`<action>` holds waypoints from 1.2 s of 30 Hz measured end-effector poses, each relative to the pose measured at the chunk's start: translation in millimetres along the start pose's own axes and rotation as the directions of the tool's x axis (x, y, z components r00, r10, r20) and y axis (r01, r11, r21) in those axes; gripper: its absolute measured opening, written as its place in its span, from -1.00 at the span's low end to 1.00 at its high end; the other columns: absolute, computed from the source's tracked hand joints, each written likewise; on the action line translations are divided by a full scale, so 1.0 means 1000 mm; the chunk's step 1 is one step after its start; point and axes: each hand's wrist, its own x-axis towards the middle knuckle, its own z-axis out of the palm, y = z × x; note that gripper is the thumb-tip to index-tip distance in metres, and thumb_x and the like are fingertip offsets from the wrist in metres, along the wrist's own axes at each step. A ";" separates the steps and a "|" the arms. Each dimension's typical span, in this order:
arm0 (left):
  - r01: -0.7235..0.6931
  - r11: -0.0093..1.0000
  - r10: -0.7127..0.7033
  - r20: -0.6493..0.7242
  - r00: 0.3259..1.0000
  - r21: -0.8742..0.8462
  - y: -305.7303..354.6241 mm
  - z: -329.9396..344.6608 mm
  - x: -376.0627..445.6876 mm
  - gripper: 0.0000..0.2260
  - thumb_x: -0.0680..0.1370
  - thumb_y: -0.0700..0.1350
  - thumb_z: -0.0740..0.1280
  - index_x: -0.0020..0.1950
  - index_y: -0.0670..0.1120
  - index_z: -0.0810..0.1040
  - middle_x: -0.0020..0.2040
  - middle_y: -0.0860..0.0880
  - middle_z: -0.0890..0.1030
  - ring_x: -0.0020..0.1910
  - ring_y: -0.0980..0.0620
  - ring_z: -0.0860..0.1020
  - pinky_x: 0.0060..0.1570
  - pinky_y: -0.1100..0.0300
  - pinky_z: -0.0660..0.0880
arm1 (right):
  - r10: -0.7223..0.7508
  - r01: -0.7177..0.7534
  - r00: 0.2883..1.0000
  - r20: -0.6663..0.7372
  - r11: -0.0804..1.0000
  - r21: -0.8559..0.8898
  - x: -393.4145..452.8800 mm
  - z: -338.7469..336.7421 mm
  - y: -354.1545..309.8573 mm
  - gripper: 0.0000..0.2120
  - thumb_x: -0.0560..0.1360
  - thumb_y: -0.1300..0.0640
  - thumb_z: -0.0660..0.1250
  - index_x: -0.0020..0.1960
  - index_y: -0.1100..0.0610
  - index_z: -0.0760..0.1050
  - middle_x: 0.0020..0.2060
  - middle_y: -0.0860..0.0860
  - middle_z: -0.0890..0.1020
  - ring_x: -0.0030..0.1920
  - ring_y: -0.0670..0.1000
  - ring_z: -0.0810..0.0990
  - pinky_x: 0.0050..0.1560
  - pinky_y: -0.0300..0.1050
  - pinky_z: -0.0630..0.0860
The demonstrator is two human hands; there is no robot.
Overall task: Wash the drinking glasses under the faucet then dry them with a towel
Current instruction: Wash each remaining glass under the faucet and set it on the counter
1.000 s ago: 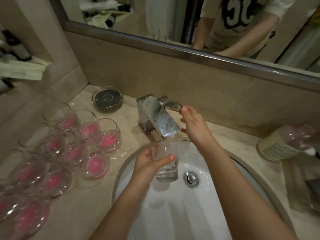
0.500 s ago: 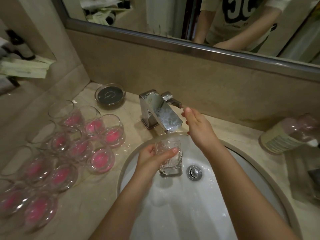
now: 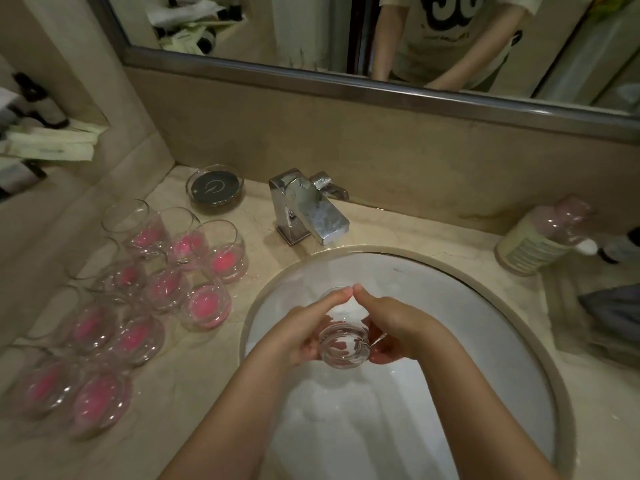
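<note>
Much of the glass [image 3: 343,344] is sitting hidden behind fingers, and being clear, its rim at the far end is hard to make out against the white sink [image 3: 519,327]. The drain is lying out of sight under the hands. At the right edge of the frame a bottle [image 3: 540,237] is lying on its side, its cap end blurred, and a dark cloth [image 3: 613,310] is being cut off by the border; whether it is a towel cannot be told. The person's face is falling outside the mirror [image 3: 311,32] in the upper part of the frame.

The glass is sitting at the centre of the frame, over the basin, tilted with its thick base toward the camera, below the chrome faucet [image 3: 308,209] and apart from it. The left hand [image 3: 304,334] is wrapping its left side, the right hand [image 3: 398,330] its right side, both with fingers curled round it and their index fingertips meeting over the far rim.

In the left half of the frame, a cluster of glasses with pink inside [image 3: 138,299] is standing on the marble counter [image 3: 194,393], with a round dark dish [image 3: 214,185] beyond them.
</note>
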 end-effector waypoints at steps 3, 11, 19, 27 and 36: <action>-0.034 0.996 0.034 0.001 0.999 0.080 0.000 0.012 -0.004 -0.10 0.05 0.32 0.56 0.26 -0.13 0.55 0.14 -0.09 0.62 -0.11 -0.01 0.69 -0.24 0.17 0.58 | -0.020 0.021 0.999 -0.030 0.999 0.027 -0.012 -0.007 0.008 -0.42 0.61 -0.29 -0.03 0.16 0.21 0.39 -0.16 0.16 0.51 -0.32 0.03 0.52 -0.27 -0.17 0.53; -0.280 0.923 0.238 0.178 0.955 0.265 0.005 0.092 -0.023 -0.33 0.12 0.25 0.59 0.11 -0.08 0.65 -0.10 0.01 0.66 -0.22 0.11 0.66 -0.31 0.30 0.50 | -0.137 0.234 0.937 -0.323 0.930 0.284 -0.067 -0.058 0.066 -0.52 0.57 -0.21 0.21 0.03 0.25 0.47 -0.16 0.16 0.57 -0.41 0.06 0.56 -0.24 -0.08 0.61; -0.525 0.742 0.392 0.365 0.844 0.417 -0.008 0.181 -0.025 -0.26 -0.01 0.14 0.61 0.17 0.11 0.61 0.05 0.03 0.64 -0.02 0.14 0.63 -0.05 0.33 0.54 | -0.168 0.483 0.767 -0.620 0.787 0.384 -0.118 -0.103 0.148 -0.81 0.48 0.02 0.42 0.06 0.06 0.59 -0.01 0.17 0.62 -0.06 0.11 0.67 -0.11 -0.09 0.62; -0.684 0.588 0.465 0.511 0.723 0.432 -0.039 0.249 -0.016 -0.20 0.01 0.03 0.64 0.25 0.13 0.54 0.08 0.13 0.63 0.07 0.21 0.59 -0.04 0.36 0.52 | -0.108 0.640 0.584 -0.805 0.671 0.374 -0.141 -0.120 0.213 -0.69 0.39 0.21 0.50 0.05 -0.11 0.60 -0.10 -0.09 0.66 -0.02 -0.03 0.68 0.12 0.05 0.59; -0.768 0.482 0.469 0.617 0.632 0.422 -0.074 0.314 -0.006 -0.28 0.19 -0.23 0.67 0.24 0.16 0.49 0.10 0.21 0.57 0.08 0.44 0.50 0.00 0.51 0.44 | -0.060 0.629 0.485 -0.873 0.717 0.300 -0.156 -0.148 0.268 -0.59 0.39 0.31 0.49 0.01 -0.17 0.54 -0.12 -0.12 0.65 -0.19 -0.24 0.67 -0.27 -0.44 0.47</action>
